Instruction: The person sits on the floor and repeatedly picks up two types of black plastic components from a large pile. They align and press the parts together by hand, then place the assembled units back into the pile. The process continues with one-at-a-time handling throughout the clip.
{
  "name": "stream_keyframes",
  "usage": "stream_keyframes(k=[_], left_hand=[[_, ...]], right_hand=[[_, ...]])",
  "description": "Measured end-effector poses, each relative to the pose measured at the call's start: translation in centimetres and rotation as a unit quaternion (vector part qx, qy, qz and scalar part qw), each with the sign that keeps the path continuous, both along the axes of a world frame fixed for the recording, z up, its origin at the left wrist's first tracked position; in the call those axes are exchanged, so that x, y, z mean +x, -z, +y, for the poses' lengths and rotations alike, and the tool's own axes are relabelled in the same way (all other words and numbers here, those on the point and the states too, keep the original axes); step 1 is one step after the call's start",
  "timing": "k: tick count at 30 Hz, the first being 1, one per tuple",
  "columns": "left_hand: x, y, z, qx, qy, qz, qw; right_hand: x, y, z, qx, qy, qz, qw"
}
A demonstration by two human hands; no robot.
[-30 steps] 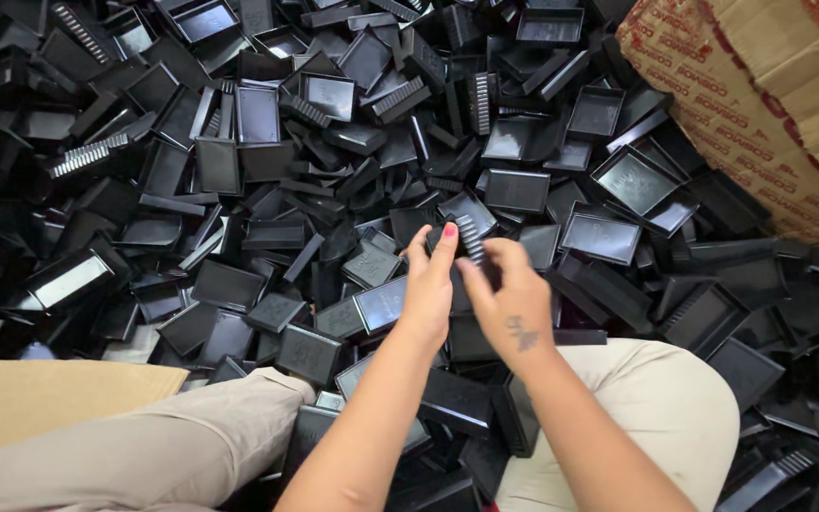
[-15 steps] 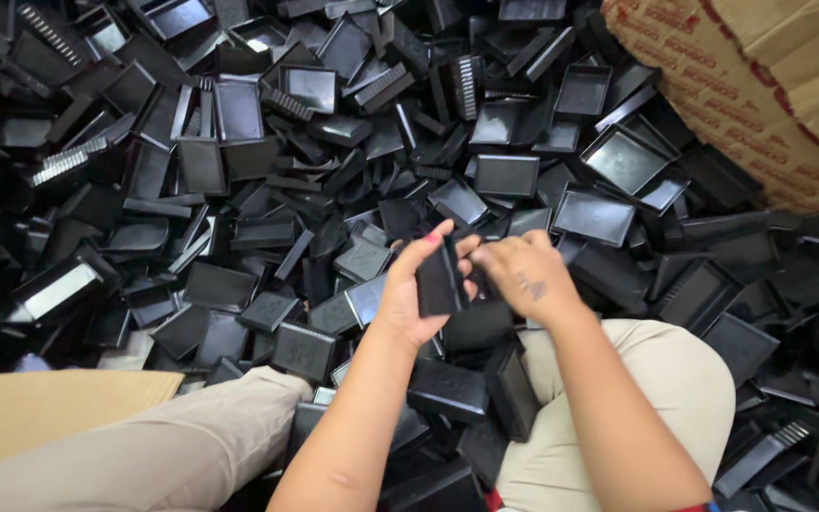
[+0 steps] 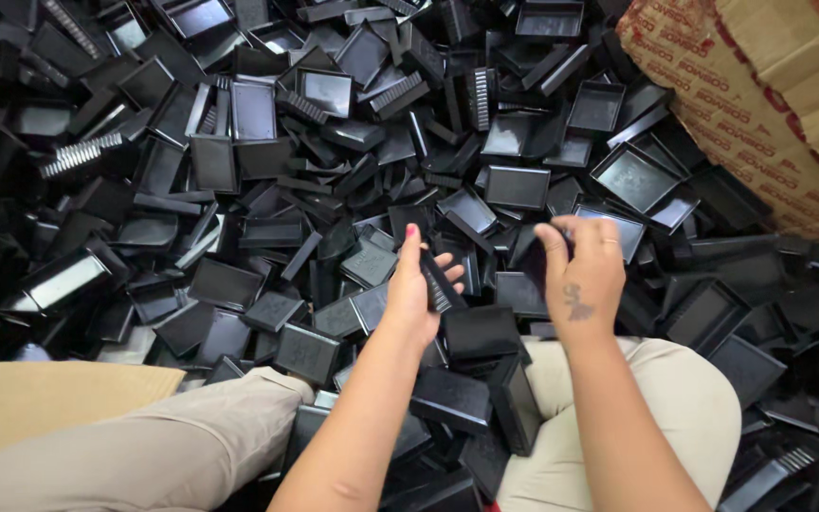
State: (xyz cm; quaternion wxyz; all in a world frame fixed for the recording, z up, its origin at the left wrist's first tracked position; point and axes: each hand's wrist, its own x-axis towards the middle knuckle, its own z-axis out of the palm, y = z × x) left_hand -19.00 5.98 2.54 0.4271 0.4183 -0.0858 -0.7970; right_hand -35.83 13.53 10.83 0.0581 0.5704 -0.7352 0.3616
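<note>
My left hand (image 3: pixel 416 289) grips a small black rectangular plastic piece (image 3: pixel 440 283) on edge, just above my lap. My right hand (image 3: pixel 580 270) is a short way to the right of it, fingers curled on another black plastic piece (image 3: pixel 535 261) that they mostly hide. Both hands hover over a huge heap of black plastic trays and lids (image 3: pixel 334 161) that covers the floor in front of me. Several black boxes (image 3: pixel 478 370) lie between my knees.
My legs in beige trousers (image 3: pixel 144 446) stretch out at the bottom. A brown cardboard box (image 3: pixel 779 104) stands at the upper right against the heap. A flat piece of cardboard (image 3: pixel 40 398) lies at the lower left.
My hands were together on one black piece; they have drawn apart, the right hand moving right with its own piece. The view has shifted slightly.
</note>
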Motion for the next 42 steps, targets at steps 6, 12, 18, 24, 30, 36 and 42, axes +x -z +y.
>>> stream_keyframes(k=[6,12,18,24,30,36,42], left_hand=[[-0.1,-3.1,1.1,0.009,0.069,0.168,0.983],[2.8,-5.0,0.5,-0.162,0.137,0.093,0.973],[2.8,-5.5,0.8,-0.203,0.275,0.060,0.938],[3.1,-5.5,0.5,-0.199,0.274,0.067,0.939],[2.7,-5.6,0.8,-0.226,0.229,0.027,0.947],[2.4,-6.4,0.9,-0.213,0.251,-0.017,0.944],[2.0,-5.8,1.5,-0.311,0.230,0.032,0.922]], right_hand=[[6.2,-0.9,2.1,-0.013,-0.283,-0.127,0.951],[4.1,-1.2,1.2,0.074,-0.269,-0.185,0.942],[1.8,-1.1,1.1,0.100,-0.291,-0.261,0.915],[2.8,-2.9,1.5,0.104,-0.339,-0.162,0.921],[4.2,-3.5,1.6,0.172,-0.299,-0.193,0.919],[3.0,-3.9,1.3,0.139,-0.337,-0.138,0.921],[3.6,-2.7,1.3,0.139,-0.317,-0.128,0.929]])
